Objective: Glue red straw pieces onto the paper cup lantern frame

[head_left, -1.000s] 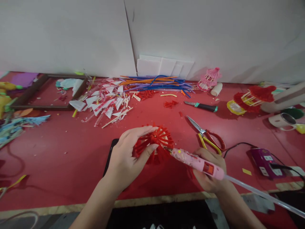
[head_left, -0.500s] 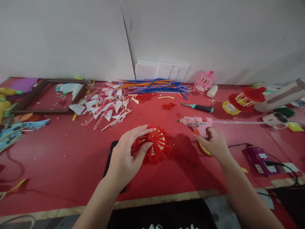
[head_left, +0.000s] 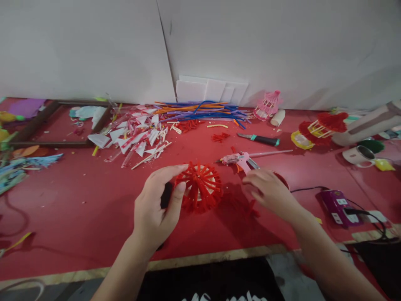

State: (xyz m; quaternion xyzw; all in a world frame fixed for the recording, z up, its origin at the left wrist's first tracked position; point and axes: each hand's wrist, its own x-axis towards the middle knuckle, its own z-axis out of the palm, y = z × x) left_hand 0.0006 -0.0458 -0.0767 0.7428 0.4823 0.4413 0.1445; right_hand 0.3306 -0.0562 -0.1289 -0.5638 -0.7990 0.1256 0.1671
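Set down now, the pink glue gun [head_left: 233, 159] lies on the table [head_left: 94, 225]; the right hand [head_left: 271, 190], half-curled, looks empty. The left hand [head_left: 153, 205], loosely open, curves beside the red spoked dome [head_left: 200, 184]. Gluing seems paused; lifting loose red strips [head_left: 252, 209] would want a pinch.

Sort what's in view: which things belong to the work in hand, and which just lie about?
Apparently in use:
round red fuzzy-spoked piece, at the left hand;
pink plastic glue gun, near the right hand;
short red fuzzy offcuts.

Probably just lying about:
white handled mug;
dark brown rectangular frame.
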